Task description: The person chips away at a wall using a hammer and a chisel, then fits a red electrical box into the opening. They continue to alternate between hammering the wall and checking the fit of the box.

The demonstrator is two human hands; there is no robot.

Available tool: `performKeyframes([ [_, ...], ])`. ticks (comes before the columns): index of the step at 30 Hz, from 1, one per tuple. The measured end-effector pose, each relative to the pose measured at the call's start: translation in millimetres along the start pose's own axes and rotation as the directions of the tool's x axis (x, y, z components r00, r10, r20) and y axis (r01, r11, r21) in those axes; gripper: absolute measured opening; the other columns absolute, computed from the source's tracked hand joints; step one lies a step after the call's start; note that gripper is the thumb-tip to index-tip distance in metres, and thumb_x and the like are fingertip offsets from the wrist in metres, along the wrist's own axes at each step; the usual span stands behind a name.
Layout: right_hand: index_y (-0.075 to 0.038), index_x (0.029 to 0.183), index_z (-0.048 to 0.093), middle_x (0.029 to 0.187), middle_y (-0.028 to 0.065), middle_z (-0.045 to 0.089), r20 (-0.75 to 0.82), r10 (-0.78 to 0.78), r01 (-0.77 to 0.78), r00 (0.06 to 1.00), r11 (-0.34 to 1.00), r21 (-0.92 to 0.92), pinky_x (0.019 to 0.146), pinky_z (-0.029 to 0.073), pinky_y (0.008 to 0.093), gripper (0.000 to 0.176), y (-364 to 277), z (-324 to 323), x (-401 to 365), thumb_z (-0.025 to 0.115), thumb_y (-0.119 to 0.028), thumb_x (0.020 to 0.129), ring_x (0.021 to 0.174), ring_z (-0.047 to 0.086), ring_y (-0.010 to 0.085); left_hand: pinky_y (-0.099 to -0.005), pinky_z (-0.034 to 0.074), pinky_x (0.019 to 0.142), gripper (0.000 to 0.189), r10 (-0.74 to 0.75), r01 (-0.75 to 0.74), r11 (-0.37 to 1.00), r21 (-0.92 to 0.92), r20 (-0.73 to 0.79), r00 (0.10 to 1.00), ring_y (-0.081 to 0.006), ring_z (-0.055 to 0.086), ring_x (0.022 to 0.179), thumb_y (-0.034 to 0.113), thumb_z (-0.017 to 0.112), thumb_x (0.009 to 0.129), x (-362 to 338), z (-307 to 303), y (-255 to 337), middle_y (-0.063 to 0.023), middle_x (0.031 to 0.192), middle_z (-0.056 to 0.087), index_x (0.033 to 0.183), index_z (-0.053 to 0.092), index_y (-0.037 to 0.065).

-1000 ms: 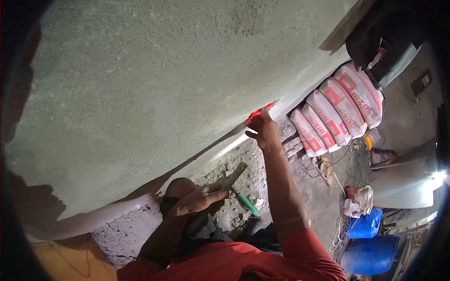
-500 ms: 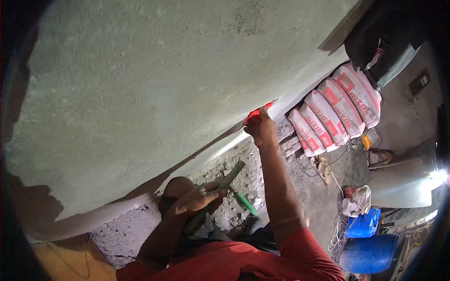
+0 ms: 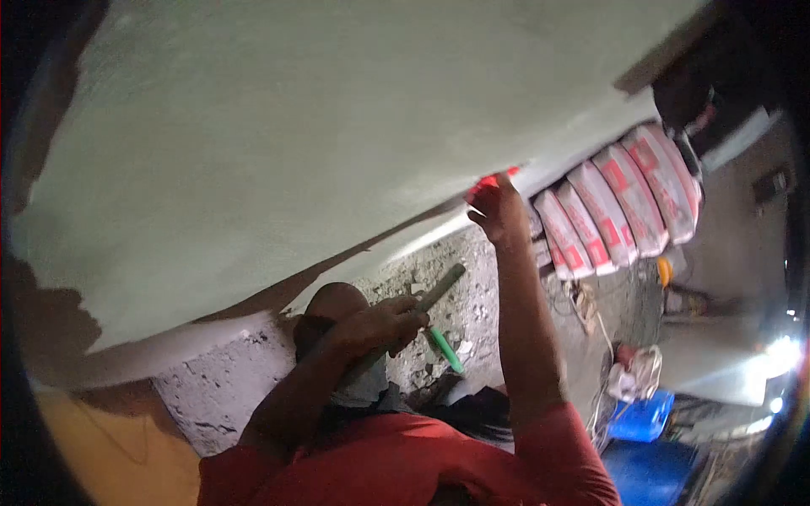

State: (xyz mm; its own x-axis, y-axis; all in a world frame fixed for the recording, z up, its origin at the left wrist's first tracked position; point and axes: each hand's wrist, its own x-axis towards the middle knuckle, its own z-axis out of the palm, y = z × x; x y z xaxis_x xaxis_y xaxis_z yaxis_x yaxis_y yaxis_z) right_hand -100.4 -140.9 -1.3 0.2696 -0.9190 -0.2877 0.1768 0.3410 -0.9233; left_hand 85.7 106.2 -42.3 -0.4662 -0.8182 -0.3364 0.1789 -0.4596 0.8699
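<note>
My right hand (image 3: 498, 211) is stretched out to the wall, fingers closed on a red scraper-like piece (image 3: 491, 184). That piece lies against the smooth grey plastered wall (image 3: 253, 152), near its lower edge; motion blur softens its outline. Closer to my body, my left hand (image 3: 384, 327) is wrapped round a long, flat, dull green tool (image 3: 443, 287), which appears edge-on. A bright green bar (image 3: 445, 350) shows just beyond the fingers, beside that tool. Part of the flat tool is hidden behind my left hand and forearm.
Pink-and-white sacks (image 3: 645, 194) lie in a row along the wall at right. Rubble (image 3: 236, 384) covers the floor below the wall. Blue containers (image 3: 645, 417), a cable and a bright lamp (image 3: 783, 354) are at the lower right. An orange-yellow surface (image 3: 118, 447) fills the lower left corner.
The view has shifted and blurred. In the picture, my right hand with the red piece sits farther right and slightly higher, still at the wall. My left hand is higher, keeping its grip.
</note>
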Motion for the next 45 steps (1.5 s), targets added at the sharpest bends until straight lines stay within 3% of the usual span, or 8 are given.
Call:
performKeyframes([
  [5,-0.017,0.096,0.067,0.083,0.0003,0.069,-0.133,0.039,-0.044,0.99,0.998,-0.037,0.072,0.043,0.0381,0.04,-2.3,4.9,-4.6,0.06,-0.056,0.091,0.073,0.064,0.0163,-0.0271,0.046,0.06,0.037,-0.042,0.057,0.991,0.125,-0.113,0.993,-0.0112,0.054,0.069,0.036,0.06,0.096,-10.5,18.5,14.5,-0.0029,0.083,0.059,0.112,0.06,0.003],
  [7,-0.01,0.076,0.063,0.067,0.0034,0.062,-0.217,0.013,-0.009,0.976,1.0,0.017,0.046,0.04,0.0326,0.04,-4.4,8.2,-9.1,0.071,-0.047,0.086,0.053,0.058,0.0141,-0.0265,0.046,0.059,0.033,-0.062,0.078,0.987,0.141,-0.114,0.992,-0.0109,0.055,0.067,0.033,0.06,0.097,-9.2,21.5,12.4,-0.0018,0.08,0.059,0.111,0.06,0.003],
  [10,-0.006,0.072,0.063,0.06,0.008,0.059,-0.15,-0.057,0.091,0.987,0.969,0.23,0.037,0.04,0.0314,0.036,1.6,7.1,-5.3,0.076,-0.036,0.086,0.043,0.053,0.0156,-0.0257,0.045,0.057,0.034,-0.076,0.1,0.988,0.114,-0.197,0.977,-0.0109,0.055,0.066,0.034,0.061,0.096,-9.0,24.9,13.3,-0.0013,0.078,0.058,0.109,0.061,0.002],
  [12,0.001,0.086,0.066,0.068,0.0099,0.064,-0.165,-0.071,0.107,0.984,0.968,0.227,0.046,0.049,0.0301,0.041,2.1,9.3,-10.0,0.072,-0.039,0.089,0.053,0.06,0.0161,-0.0256,0.044,0.058,0.039,-0.097,0.127,0.986,0.112,-0.248,0.964,-0.0111,0.055,0.068,0.038,0.062,0.095,-7.2,27.3,13.1,-0.0019,0.079,0.058,0.108,0.063,0.001],
  [20,0.005,0.081,0.068,0.067,0.0109,0.065,-0.236,-0.146,0.184,0.961,0.972,0.147,0.048,0.05,0.029,0.044,4.2,6.3,-15.1,0.075,-0.039,0.086,0.053,0.061,0.0154,-0.0237,0.043,0.062,0.053,0.027,0.105,0.939,0.328,-0.374,0.927,-0.0113,0.055,0.069,0.047,0.065,0.09,10.1,24.6,-2.9,0.0001,0.079,0.058,0.112,0.063,-0.001],
  [24,0.004,0.08,0.069,0.068,0.0107,0.067,-0.303,-0.312,0.336,0.901,0.941,0.031,0.052,0.051,0.03,0.047,15.5,9.6,-4.1,0.076,-0.042,0.082,0.058,0.064,0.0153,-0.0252,0.044,0.062,0.052,-0.093,0.147,0.974,0.171,-0.288,0.953,-0.0132,0.056,0.067,0.047,0.065,0.09,17.4,41.3,9.5,-0.004,0.079,0.061,0.109,0.062,-0.001],
  [39,0.005,0.081,0.071,0.081,0.0231,0.07,-0.304,-0.19,0.179,0.933,0.982,-0.067,0.077,0.055,0.0419,0.056,10.3,-1.6,-2.8,0.075,-0.05,0.072,0.08,0.071,0.034,-0.0262,0.045,0.056,0.052,-0.086,0.142,0.976,0.163,-0.312,0.946,-0.0139,0.055,0.059,0.042,0.066,0.09,31.0,37.4,-9.3,-0.0047,0.072,0.057,0.115,0.056,-0.003],
  [45,0.004,0.076,0.072,0.075,0.0221,0.069,-0.267,-0.18,0.16,0.947,0.982,-0.097,0.074,0.055,0.0412,0.06,10.2,-28.0,-13.2,0.075,-0.055,0.069,0.075,0.07,0.0318,-0.0274,0.046,0.052,0.042,-0.148,0.215,0.963,0.162,-0.346,0.926,-0.0148,0.054,0.056,0.035,0.06,0.096,46.2,59.2,-9.8,-0.0048,0.07,0.054,0.117,0.054,-0.002],
])
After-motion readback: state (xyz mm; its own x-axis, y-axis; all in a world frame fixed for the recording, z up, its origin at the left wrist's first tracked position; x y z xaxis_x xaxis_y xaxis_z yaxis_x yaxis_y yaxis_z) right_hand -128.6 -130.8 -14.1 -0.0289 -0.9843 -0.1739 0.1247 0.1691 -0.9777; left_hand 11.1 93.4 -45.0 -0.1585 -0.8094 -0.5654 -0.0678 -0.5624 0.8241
